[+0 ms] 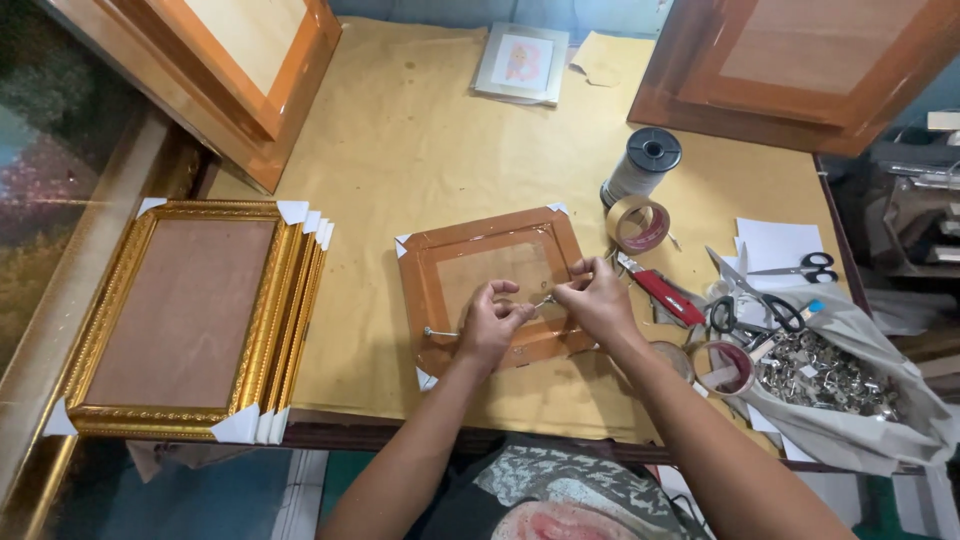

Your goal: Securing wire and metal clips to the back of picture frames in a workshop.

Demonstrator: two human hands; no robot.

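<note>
A small brown wooden picture frame (480, 232) lies back-up on the paper-covered table (400, 140), with white corner protectors. My left hand (490, 325) rests on the frame's lower rail, its fingers pinched on a thin wire or cord that runs left to a small screw eye (428, 331). My right hand (598, 298) is at the frame's right rail and pinches the other end of the same wire. The two hands almost touch over the frame's lower right part.
A stack of gold ornate frames (185, 318) lies at the left. Right of the hands are tape rolls (638, 222), a dark spool (645, 160), a red cutter (665, 292), scissors (800, 268), and a bag of metal hangers (825, 372). Large wooden frames (790, 70) lean at the back.
</note>
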